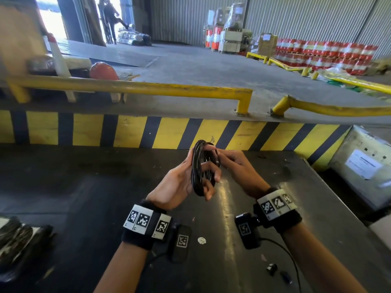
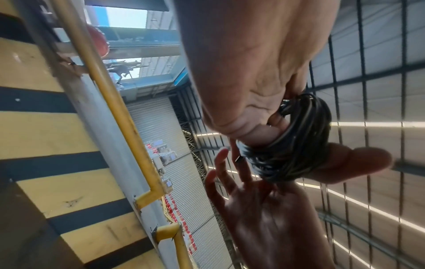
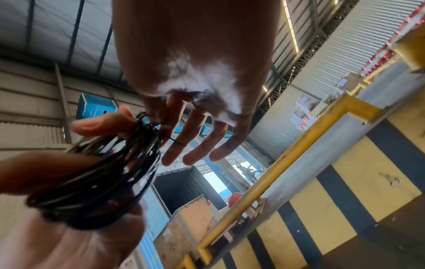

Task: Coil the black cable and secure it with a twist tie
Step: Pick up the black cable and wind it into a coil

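Currently the coiled black cable [image 1: 202, 168] is gripped upright in the left hand [image 1: 182, 182], fingers curled through its loops. A thin twist tie [image 3: 173, 139] is pinched against the coil's top by the right hand [image 1: 237, 168], other fingers spread. The loops should be kept bunched while the tie is wrapped tightly. Beyond the hands, no container can be made out on the counter [image 1: 88, 187].

No text can be read anywhere. The label [image 1: 363, 167] on the box [image 1: 359, 166] at right is blurred. The wristbands [image 1: 146, 224] bear only square coded markers.

Daylight floods open doorway [image 1: 53, 20], blown out; glare streak on tabletop [image 1: 227, 199]; edges blurred, bowed; wrist views soft.
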Action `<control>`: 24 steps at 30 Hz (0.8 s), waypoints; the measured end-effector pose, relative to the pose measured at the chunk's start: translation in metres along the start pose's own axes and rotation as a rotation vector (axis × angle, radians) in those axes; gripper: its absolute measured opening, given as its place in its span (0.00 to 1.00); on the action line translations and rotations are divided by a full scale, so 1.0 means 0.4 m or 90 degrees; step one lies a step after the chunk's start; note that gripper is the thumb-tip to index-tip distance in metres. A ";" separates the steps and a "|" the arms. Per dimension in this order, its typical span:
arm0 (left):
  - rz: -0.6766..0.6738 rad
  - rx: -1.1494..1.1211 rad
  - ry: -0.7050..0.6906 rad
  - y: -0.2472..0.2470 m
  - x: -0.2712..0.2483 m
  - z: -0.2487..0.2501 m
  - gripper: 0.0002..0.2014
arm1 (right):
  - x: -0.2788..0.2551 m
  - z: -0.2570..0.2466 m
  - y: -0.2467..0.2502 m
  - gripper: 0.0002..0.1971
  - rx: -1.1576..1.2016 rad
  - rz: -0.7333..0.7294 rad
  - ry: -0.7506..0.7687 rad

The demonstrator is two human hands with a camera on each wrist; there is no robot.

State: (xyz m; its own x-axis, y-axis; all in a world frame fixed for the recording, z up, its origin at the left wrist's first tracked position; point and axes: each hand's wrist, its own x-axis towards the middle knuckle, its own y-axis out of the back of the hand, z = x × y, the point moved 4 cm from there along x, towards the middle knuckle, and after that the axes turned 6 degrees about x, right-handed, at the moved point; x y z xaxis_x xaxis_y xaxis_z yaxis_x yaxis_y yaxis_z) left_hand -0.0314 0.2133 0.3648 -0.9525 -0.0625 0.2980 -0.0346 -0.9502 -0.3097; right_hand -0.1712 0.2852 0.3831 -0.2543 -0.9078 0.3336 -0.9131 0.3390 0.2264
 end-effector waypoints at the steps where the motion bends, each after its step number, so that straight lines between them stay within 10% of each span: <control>1: 0.002 -0.021 -0.010 0.002 -0.004 0.002 0.29 | -0.006 0.006 -0.011 0.18 0.051 0.009 -0.026; 8: 0.028 -0.115 -0.010 0.029 -0.023 -0.017 0.31 | -0.013 0.003 -0.036 0.29 0.041 -0.028 -0.041; 17: 0.125 -0.103 -0.017 0.032 -0.019 -0.023 0.31 | -0.002 0.010 -0.021 0.15 0.004 0.045 0.072; 24: 0.425 0.446 -0.029 0.054 -0.041 0.005 0.24 | -0.019 0.017 0.024 0.10 -0.130 0.073 0.090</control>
State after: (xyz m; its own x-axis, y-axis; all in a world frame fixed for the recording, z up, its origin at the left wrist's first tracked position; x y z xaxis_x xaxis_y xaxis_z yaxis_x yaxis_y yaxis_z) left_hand -0.0158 0.1932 0.3550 -0.6972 -0.6532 0.2955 0.7117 -0.6803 0.1754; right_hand -0.1802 0.2936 0.3763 -0.2923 -0.8222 0.4885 -0.7941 0.4933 0.3551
